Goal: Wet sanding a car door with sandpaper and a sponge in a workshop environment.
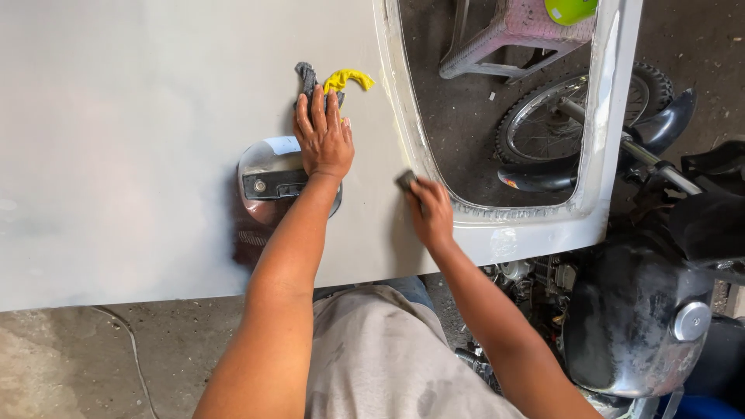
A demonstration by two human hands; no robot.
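Grey primed car door panel (140,155) lies flat across the left and middle of the view, and everything else is placed against it. On its surface, toward the panel's right half, sits a chrome door-handle recess (268,180) with a dark handle in it. Just right of that recess the left hand (324,141) rests palm down on the panel, fingers stretched flat and close together, gripping nothing; the fingertips lie on a dark grey rag (307,77). Touching that rag on its right is a yellow cloth (347,78), crumpled on the panel. Further right, at the panel's window frame edge (411,147), the right hand (431,213) is curled around a small dark sanding block (407,182), fingers bent tight over it, the block pressed to the panel just beside the frame. Through the panel's window opening show a pink plastic stool (512,35), a lime-green round thing (570,9) at the top edge, and a motorcycle wheel (543,128) with a dark mudguard. Beyond the panel's right edge stands a motorcycle (644,310), its dark fuel tank near the person's right forearm.
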